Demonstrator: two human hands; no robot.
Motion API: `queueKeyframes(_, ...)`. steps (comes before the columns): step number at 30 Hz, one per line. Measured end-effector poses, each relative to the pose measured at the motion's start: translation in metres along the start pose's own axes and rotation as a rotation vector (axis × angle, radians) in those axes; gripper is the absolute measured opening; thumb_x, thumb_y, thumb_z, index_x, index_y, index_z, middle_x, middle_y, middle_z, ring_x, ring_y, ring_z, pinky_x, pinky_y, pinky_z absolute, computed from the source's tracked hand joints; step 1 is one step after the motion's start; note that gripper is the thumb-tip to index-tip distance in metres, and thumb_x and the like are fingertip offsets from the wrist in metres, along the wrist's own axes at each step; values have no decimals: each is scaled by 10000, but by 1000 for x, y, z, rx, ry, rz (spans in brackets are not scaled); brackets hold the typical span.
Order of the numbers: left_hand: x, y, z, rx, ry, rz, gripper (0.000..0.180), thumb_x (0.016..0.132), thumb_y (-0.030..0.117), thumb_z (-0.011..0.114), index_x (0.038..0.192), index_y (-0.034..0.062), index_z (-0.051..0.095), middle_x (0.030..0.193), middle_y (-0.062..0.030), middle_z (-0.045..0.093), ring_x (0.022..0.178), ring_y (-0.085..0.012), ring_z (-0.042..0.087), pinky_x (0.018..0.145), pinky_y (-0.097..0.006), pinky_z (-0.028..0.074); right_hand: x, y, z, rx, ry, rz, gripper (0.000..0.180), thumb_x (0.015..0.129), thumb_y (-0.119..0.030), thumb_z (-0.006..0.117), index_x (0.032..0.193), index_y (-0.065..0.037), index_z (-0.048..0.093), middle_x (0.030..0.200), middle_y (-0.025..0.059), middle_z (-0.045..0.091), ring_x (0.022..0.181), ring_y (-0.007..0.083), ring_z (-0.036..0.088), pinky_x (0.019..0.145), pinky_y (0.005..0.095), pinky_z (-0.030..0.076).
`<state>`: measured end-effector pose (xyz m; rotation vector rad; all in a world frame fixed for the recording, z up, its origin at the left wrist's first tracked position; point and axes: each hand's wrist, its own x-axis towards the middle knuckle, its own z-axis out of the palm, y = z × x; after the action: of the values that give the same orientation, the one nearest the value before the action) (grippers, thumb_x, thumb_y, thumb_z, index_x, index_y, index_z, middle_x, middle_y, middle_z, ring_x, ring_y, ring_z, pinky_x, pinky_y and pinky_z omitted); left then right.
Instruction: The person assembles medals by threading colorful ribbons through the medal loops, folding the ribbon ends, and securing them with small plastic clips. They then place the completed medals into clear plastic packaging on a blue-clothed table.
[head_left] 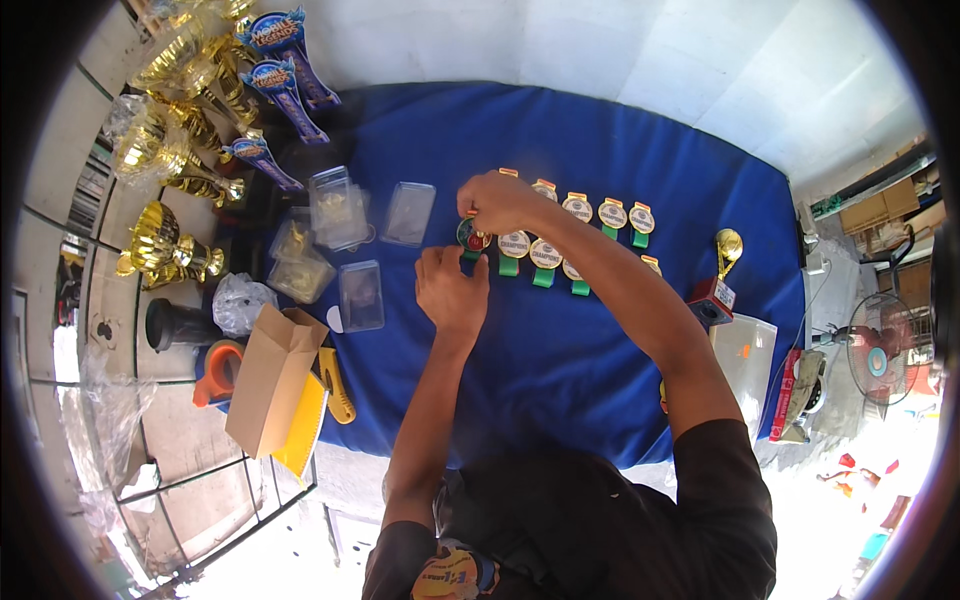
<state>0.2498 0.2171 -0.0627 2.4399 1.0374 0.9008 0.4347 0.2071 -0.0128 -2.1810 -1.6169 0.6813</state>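
A dark-faced round medal (468, 234) with green ribbon below it lies at the left end of the rows of medals. Over its upper edge my right hand (505, 205) is closed, fingertips pinched down on it; the palm hides part of it. Just below, my left hand (452, 290) rests on the blue cloth, fingers bent and thumb apart, with nothing visible in its grip. Several pale round medals (577, 208) with orange tops and green ribbons lie to the right. My right forearm covers some of them.
Clear plastic boxes (408, 214) lie left of my hands. Gold trophies (155, 245) and blue plaques (283, 97) stand at the far left. Nearer are a cardboard box (275, 385), yellow cutter (337, 388) and orange-handled tool (217, 373). A small gold trophy (727, 255) stands right; a fan (878, 350) is beyond.
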Motion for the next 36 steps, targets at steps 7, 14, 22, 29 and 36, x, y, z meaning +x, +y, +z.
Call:
queueKeyframes(7,-13,-11,10,47,-4,206,221,808,194,812,984,79,742,996,-28,668,958,-254,653,786,-410,499,6,-9,8,-203,-99,39,231,766,-64,711,990,-74,767,956,140,759,924,332,745,758,441,607)
queueKeyframes(14,-23,-12,14,217,38,380,141,855,142,746,980,76,739,1037,-24,670,940,-232,655,765,-408,491,-2,-20,11,-219,-59,70,228,749,-53,735,975,-29,731,1038,143,725,1017,346,707,826,450,593)
queueKeyframes(22,-24,-13,9,137,18,362,218,883,161,724,1081,73,696,1083,-53,661,1018,-252,662,861,-424,495,-51,-25,-18,-83,414,-88,235,822,-148,761,1016,-23,719,931,122,698,879,328,695,761,444,564)
queueKeyframes(29,-25,-14,7,82,-7,363,325,886,163,739,1181,74,637,1178,-84,627,1055,-284,651,874,-451,504,-256,2,-61,-41,313,115,134,882,-167,738,917,-39,712,760,93,651,685,270,656,628,382,487)
queueKeyframes(36,-28,-9,-4,27,156,418,334,857,149,760,1156,68,638,1155,-108,636,1012,-298,664,822,-454,519,-394,4,36,-231,231,888,315,818,-326,782,843,-22,705,779,173,701,743,387,693,691,484,531)
